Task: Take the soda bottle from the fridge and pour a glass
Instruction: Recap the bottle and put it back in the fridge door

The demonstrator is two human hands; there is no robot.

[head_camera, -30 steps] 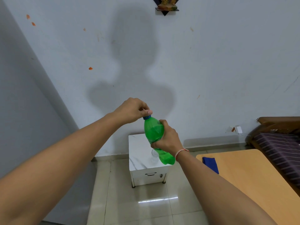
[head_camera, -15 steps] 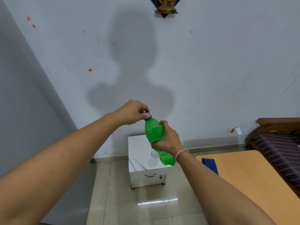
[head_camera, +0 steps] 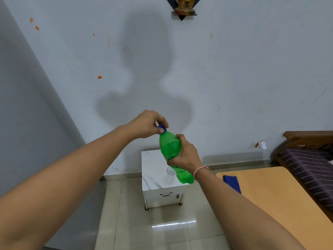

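Note:
A green soda bottle [head_camera: 169, 147] is held up in the air, tilted with its neck toward the upper left. My right hand [head_camera: 186, 156] wraps around its middle. My left hand [head_camera: 146, 124] pinches the blue cap [head_camera: 162, 129] between thumb and fingers. Below the bottle, a clear glass [head_camera: 170, 175] stands on the small white marble-topped cabinet [head_camera: 153, 170]; the bottle's base hides part of it.
The cabinet stands against the pale wall on a glossy tiled floor [head_camera: 162, 228]. A wooden table [head_camera: 281, 201] with a blue cloth [head_camera: 231, 183] lies at the right. Beyond it is a bed with a striped cover [head_camera: 310, 165]. A grey surface [head_camera: 23, 123] rises at the left.
My left fingers have shifted around the cap, showing more of its blue top. The bottle and my right hand stay nearly in place.

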